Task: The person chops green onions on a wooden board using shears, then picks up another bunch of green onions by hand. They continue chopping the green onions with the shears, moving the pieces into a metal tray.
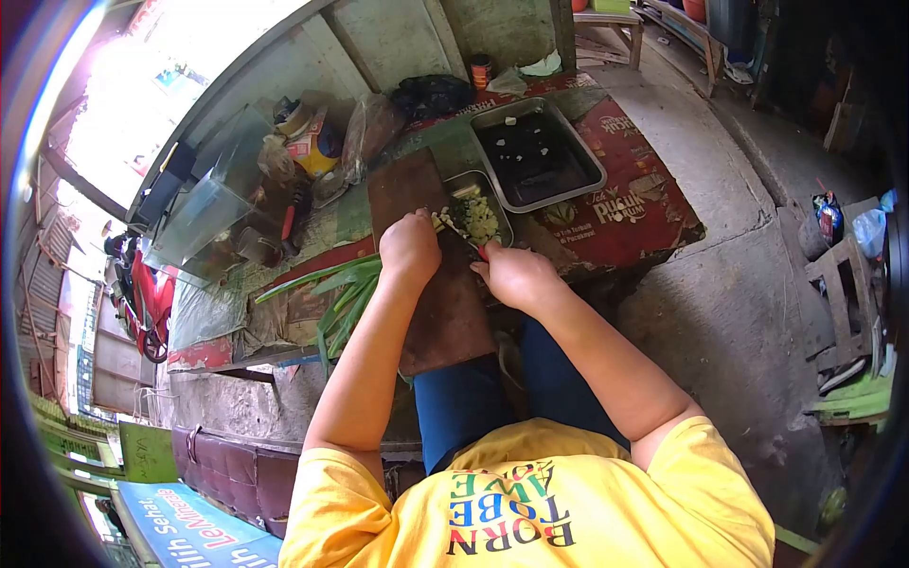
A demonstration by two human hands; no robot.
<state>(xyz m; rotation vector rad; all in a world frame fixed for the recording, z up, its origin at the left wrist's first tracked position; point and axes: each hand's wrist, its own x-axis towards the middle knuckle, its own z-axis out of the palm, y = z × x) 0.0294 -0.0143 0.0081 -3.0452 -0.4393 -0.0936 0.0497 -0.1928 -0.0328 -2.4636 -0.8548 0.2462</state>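
Observation:
My left hand (410,251) is closed around a bunch of spring onions (348,289), whose long green leaves trail off to the left. Their pale cut ends show just past my fingers. In my right hand (524,278) is a knife (484,253) with a red handle, its blade angled toward the onion ends. Beneath both hands lies a dark wooden cutting board (445,327), reaching from the table to my lap. A small metal tray (512,230) beside the board holds chopped white and green pieces (481,220).
A larger metal tray (598,180) with dark contents and a few white bits stands behind the small one. Leftward are a glass case (204,222), plastic bags (371,133) and a red-handled tool (289,227). A black bag (431,95) lies at the back wall.

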